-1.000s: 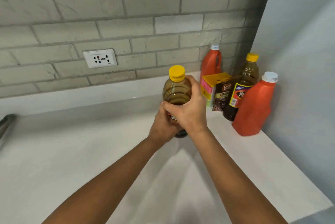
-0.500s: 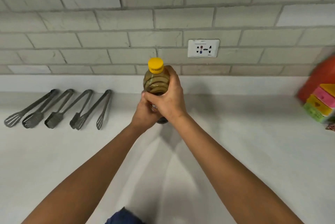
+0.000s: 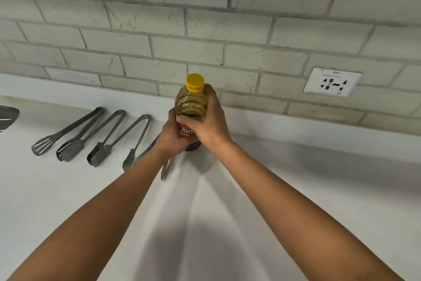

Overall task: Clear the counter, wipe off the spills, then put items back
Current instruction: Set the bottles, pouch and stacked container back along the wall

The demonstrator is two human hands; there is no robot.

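Both hands hold the bottle upright above the white desk, at the far side near the brick wall. Right hand fingers grasp its upper body under the yellow cap; left hand fingers grasp lower, at the label. Metal tongs lie in a row on the left, w/ a socket far right
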